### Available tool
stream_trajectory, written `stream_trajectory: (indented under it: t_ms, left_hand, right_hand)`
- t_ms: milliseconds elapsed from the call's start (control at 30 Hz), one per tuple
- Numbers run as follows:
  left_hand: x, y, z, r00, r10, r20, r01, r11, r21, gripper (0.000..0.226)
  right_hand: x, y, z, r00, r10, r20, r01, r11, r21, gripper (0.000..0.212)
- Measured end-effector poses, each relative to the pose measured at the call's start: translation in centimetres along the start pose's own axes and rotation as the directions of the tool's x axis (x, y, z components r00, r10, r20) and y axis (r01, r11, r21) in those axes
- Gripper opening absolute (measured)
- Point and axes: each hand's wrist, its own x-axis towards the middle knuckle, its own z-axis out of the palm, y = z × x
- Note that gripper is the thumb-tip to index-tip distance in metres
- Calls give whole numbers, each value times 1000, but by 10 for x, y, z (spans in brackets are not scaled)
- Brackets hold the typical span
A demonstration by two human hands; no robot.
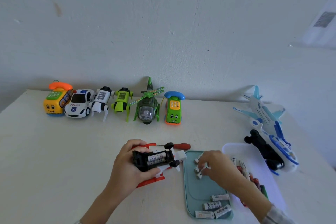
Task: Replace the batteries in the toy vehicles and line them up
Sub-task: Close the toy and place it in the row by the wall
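My left hand [127,165] grips an upturned red-and-white toy plane [158,162] with its black battery bay open; one white battery lies inside. My right hand [216,165] reaches over the teal tray [190,192] and pinches a white battery [204,168] among a few others there. Several more white batteries [214,205] lie at the tray's near end. Along the wall stands a row of toys: a yellow phone bus [54,102], a police car [78,105], a white robot dog [101,102], a green robot dog [121,102], a green helicopter [147,107] and a green phone car [173,109].
A red-handled screwdriver [180,146] lies behind the held plane. A white tray [231,148] on the right holds several batteries [252,178]. A large blue-and-white plane [263,114] and a blue-and-white toy on its side [272,149] sit at the far right.
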Motion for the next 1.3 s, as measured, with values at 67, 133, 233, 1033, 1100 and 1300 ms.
stream_trajectory:
  t_ms: [67, 133, 233, 1033, 1100, 1300]
  left_hand:
    - [0, 0, 1, 1000, 2, 1, -2, 1000, 3, 49]
    - [0, 0, 1, 1000, 8, -2, -8, 1000, 4, 52]
    - [-1, 0, 1, 1000, 9, 4, -9, 1000, 7, 50]
    - [-4, 3, -1, 997, -48, 56, 48, 999, 12, 51]
    - [-3, 2, -1, 996, -58, 63, 57, 998, 11, 52]
    - [-2, 1, -1, 996, -61, 65, 61, 998, 11, 56]
  right_hand:
    - [-2, 9, 13, 997, -25, 70, 33, 992, -118, 24]
    - [-6, 11, 19, 996, -56, 67, 67, 984, -166, 27]
    - [-9, 14, 25, 994, -108, 7, 106, 967, -232, 44]
    - [-4, -93, -4, 944, 93, -316, 264, 361, 894, 17]
    - [1, -101, 2, 931, -34, -362, 320, 551, 771, 16]
    - [16, -108, 13, 684, -585, -435, 656, 755, 18, 7]
